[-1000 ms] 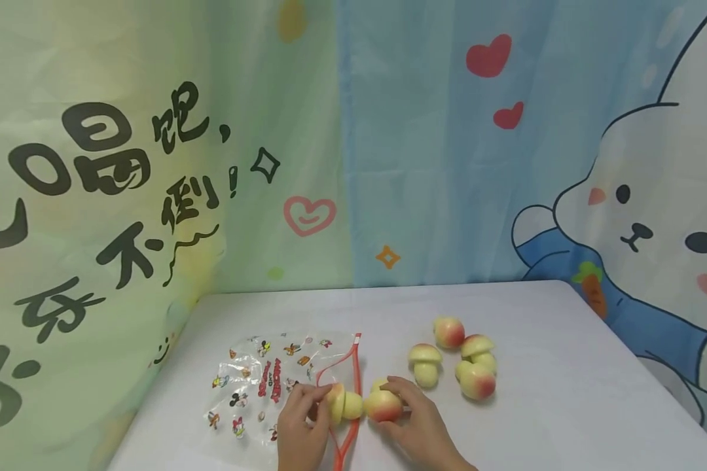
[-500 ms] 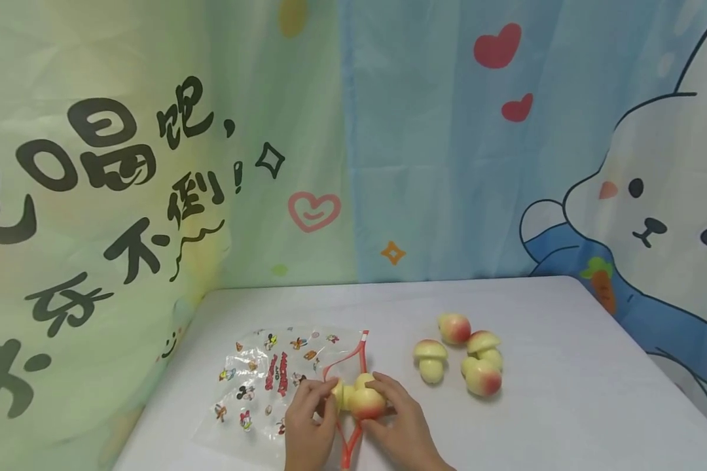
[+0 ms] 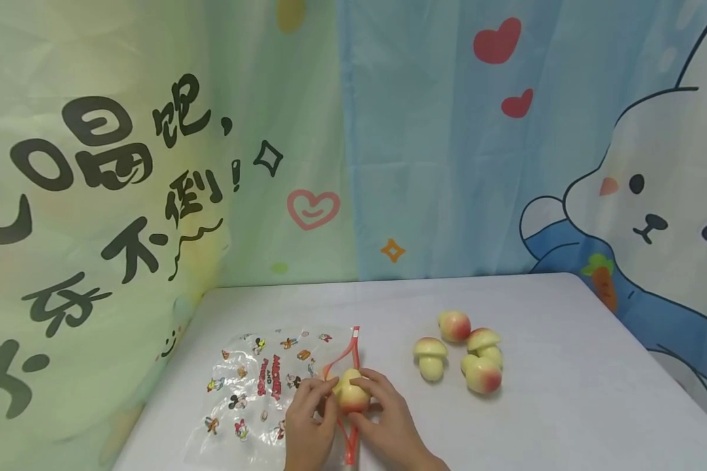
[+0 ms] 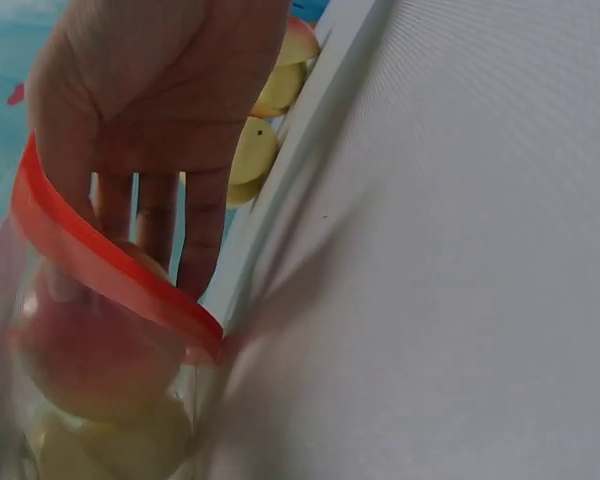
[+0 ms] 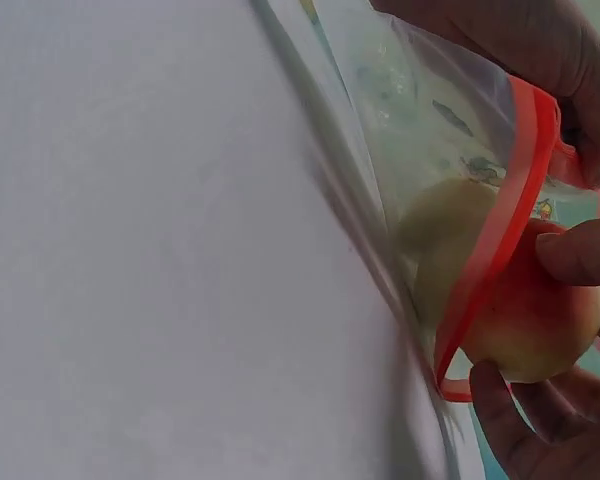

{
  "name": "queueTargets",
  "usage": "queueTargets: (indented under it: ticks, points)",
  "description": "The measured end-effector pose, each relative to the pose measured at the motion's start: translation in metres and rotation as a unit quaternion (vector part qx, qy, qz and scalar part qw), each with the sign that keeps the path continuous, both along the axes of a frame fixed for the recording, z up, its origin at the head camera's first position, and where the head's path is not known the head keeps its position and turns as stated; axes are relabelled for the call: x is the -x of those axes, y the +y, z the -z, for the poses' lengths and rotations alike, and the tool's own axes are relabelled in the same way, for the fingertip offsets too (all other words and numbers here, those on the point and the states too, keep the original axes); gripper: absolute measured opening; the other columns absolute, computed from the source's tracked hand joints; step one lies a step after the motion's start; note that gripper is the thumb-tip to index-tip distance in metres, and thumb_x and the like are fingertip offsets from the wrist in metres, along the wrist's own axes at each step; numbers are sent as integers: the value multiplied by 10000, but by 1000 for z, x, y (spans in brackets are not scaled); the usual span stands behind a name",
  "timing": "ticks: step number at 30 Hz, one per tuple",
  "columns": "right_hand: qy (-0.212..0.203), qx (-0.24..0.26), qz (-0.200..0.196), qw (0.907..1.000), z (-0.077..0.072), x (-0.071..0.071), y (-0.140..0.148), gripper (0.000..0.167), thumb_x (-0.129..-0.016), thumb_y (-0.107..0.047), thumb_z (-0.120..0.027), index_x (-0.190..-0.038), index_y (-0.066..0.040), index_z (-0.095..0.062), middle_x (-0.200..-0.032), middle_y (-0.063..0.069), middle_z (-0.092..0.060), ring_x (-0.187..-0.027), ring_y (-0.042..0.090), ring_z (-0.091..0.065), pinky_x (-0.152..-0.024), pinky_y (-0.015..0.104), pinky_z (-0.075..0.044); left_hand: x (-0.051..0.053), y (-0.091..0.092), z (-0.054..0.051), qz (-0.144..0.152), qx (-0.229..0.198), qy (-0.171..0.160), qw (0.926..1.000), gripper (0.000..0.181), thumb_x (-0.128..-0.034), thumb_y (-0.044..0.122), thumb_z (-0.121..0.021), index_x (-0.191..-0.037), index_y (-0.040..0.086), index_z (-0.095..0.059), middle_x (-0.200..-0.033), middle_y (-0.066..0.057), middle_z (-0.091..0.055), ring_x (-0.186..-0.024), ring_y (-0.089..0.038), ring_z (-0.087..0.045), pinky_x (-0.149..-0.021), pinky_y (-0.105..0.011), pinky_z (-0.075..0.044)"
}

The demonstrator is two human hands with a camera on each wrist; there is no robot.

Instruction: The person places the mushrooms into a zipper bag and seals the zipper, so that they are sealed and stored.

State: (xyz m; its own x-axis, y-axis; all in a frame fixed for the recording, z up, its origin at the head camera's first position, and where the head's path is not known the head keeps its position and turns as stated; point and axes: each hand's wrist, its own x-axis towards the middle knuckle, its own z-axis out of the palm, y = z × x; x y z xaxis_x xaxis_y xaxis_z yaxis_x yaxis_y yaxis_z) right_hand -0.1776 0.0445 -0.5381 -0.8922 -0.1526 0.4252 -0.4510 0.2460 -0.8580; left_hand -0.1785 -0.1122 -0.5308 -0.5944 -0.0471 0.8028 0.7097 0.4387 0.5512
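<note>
Head view: right hand [image 3: 385, 418] is clamped on a mushroom-shaped piece [image 3: 352, 400], thumb on the near side, fingers on the far side. Left hand [image 3: 309, 418] pinches the bag [image 3: 253, 407] at its mouth. Piece sits between the two hands, at the red rim [image 3: 355, 347]. Four loose mushrooms [image 3: 483, 377] lie on the white table [image 3: 565, 392], grouped well right of the bag.

Left wrist view: rosy cap shows through clear film, just below the rim; pale yellow shapes deeper in (stem or second piece, can't tell). Fingers reach down behind the rim by the cap, contact partly hidden.

Right wrist view: piece straddles the rim, gripped from two sides by right-hand fingers. Left-hand fingers curl at the rim, up top.
</note>
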Motion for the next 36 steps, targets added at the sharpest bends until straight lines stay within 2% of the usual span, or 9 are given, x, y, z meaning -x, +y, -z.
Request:
queueTargets:
  ticks: [6,10,13,17,22,27,32,34,36]
  points:
    - [-136,-17,-444,9989,7,-2,0,442,-777,-18,-776,-1198,-72,-654,-1365,209,-534,-1075,202,-618,-720,289,-582,3,1,2,391,78,225,9990,346,-722,-177,-633,-1001,10,-716,-851,-32,-584,-607,-39,-514,-538,-91,-426]
    - [-184,-33,-478,9987,9,-1,1,429,-809,-28,-747,-1225,-79,-653,-1371,215,-531,-1127,237,-608,-763,277,-580,3,1,2,488,142,153,9986,353,-729,-167,-640,-1017,23,-715,-861,-20,-584,-621,-34,-517,-539,-95,-428]
    - [-295,-14,-492,9984,9,0,0,421,-822,-5,-721,-1227,-100,-658,-1368,201,-539,-1101,235,-623,-785,275,-575,2,0,2,540,137,81,9984,365,-732,-167,-644,-1034,26,-713,-874,-31,-591,-633,-43,-524,-548,-90,-430]
    - [-396,-58,-666,9970,9,1,-2,435,-827,22,-695,-1243,-96,-646,-1374,172,-540,-1096,205,-621,-806,273,-569,2,0,1,588,122,150,9981,368,-728,-174,-646,-1041,9,-711,-878,-51,-598,-642,-64,-533,-558,-87,-432]
    - [-294,-97,-746,9967,11,2,-3,427,-848,-33,-716,-1263,-68,-623,-1363,156,-550,-1054,192,-641,-819,279,-565,2,0,-1,395,172,147,9990,359,-727,-172,-633,-1033,1,-712,-878,-44,-595,-669,-77,-533,-564,-95,-431]
    - [-358,109,-609,9974,12,1,-2,423,-840,-103,-756,-1242,-62,-632,-1332,186,-565,-1005,229,-657,-821,273,-561,-2,-1,-1,104,266,-319,9991,343,-741,-147,-638,-1023,31,-717,-880,-16,-590,-661,-31,-525,-546,-91,-426]
    - [-278,385,-514,9975,8,0,-2,432,-799,46,-744,-1213,-4,-631,-1281,219,-583,-968,339,-662,-791,326,-577,-2,-2,-1,30,281,-415,9987,342,-740,-139,-640,-1018,44,-719,-876,4,-579,-644,-19,-514,-536,-91,-424]
    - [-309,382,-394,9980,7,0,0,439,-784,98,-727,-1203,5,-632,-1263,205,-595,-958,354,-663,-785,332,-581,-2,-2,-1,34,264,-345,9991,341,-735,-144,-638,-1014,34,-718,-871,1,-576,-636,-23,-510,-530,-90,-421]
    - [-415,272,-243,9985,9,2,4,432,-796,85,-719,-1206,-23,-639,-1257,161,-609,-963,337,-665,-793,308,-578,-2,-2,-1,0,243,-421,9988,335,-737,-143,-638,-1011,32,-718,-869,2,-576,-640,-21,-512,-530,-93,-422]
